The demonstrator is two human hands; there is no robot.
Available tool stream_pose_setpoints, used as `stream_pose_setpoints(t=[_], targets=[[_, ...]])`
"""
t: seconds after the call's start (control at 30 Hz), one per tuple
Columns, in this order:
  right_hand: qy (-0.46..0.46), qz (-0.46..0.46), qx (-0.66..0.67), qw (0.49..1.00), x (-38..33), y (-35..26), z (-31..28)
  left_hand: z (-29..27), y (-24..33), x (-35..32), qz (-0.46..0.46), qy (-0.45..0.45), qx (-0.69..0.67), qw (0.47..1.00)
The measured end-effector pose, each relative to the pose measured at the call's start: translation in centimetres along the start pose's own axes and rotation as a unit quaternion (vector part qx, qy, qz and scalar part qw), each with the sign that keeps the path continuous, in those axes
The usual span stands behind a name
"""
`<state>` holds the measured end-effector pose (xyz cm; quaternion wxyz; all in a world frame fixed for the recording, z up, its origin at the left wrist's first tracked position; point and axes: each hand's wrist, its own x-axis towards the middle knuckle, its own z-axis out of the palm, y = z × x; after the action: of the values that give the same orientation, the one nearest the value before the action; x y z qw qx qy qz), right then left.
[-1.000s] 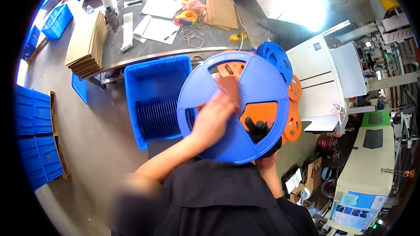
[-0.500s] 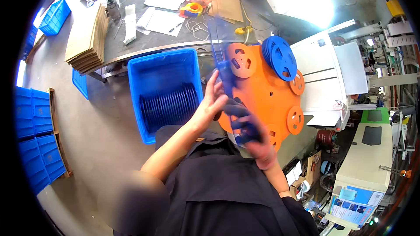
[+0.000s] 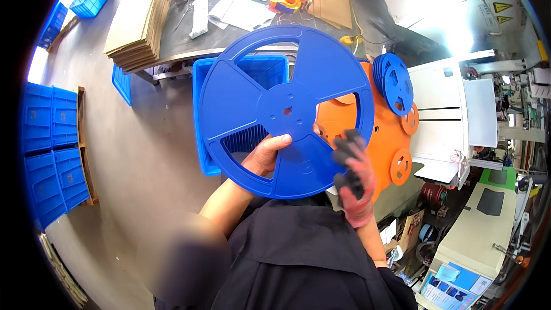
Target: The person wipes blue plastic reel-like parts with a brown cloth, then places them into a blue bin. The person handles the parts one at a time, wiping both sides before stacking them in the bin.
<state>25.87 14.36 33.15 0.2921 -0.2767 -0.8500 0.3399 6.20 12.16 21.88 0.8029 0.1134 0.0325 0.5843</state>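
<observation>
A large blue plastic reel disc (image 3: 290, 93) with spoke cut-outs and a small centre hole is held up, its flat side facing me. My bare left hand (image 3: 267, 154) grips it through the lower left cut-out, thumb on the front face. My right hand (image 3: 356, 186), in a red glove with black fingers, is at the disc's lower right rim with thumb and fingers apart; slight blur leaves contact with the rim unclear. Behind the disc is a blue bin (image 3: 208, 158), and a row of dark blue discs shows through a cut-out.
An orange turntable (image 3: 385, 138) with smaller orange discs stands right of the bin, bearing a stack of blue discs (image 3: 398, 86). A grey workbench (image 3: 221, 34) holds papers, tape and cardboard sheets (image 3: 138, 28). Stacked blue crates (image 3: 49, 138) are at left. A beige machine (image 3: 479, 218) stands right.
The blue disc, edge-on and blurred before, has turned to face me. My left hand now grips it low, and my right hand has opened at its right rim. The view has shifted slightly.
</observation>
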Motion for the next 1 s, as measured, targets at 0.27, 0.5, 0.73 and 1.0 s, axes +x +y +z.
stream_pose_setpoints(t=[0.27, 0.5, 0.73, 1.0], targets=[[0.237, 0.197, 0.172, 0.936, -0.9, 1.9, 1.1, -0.2, 0.9, -1.7, -0.019, 0.051, 0.019, 0.998], [0.129, 0.103, -0.173, 0.971, -3.5, 3.4, 2.4, -0.6, -0.2, -2.9, -0.055, 0.076, -0.033, 0.995], [0.106, 0.229, 0.013, 0.968, -3.5, 3.1, 5.8, 0.3, 0.4, -3.6, 0.027, 0.024, -0.100, 0.994], [0.080, 0.327, 0.232, 0.913, -7.0, 8.1, 10.2, -4.6, 1.1, -8.3, 0.021, 0.128, -0.164, 0.978]])
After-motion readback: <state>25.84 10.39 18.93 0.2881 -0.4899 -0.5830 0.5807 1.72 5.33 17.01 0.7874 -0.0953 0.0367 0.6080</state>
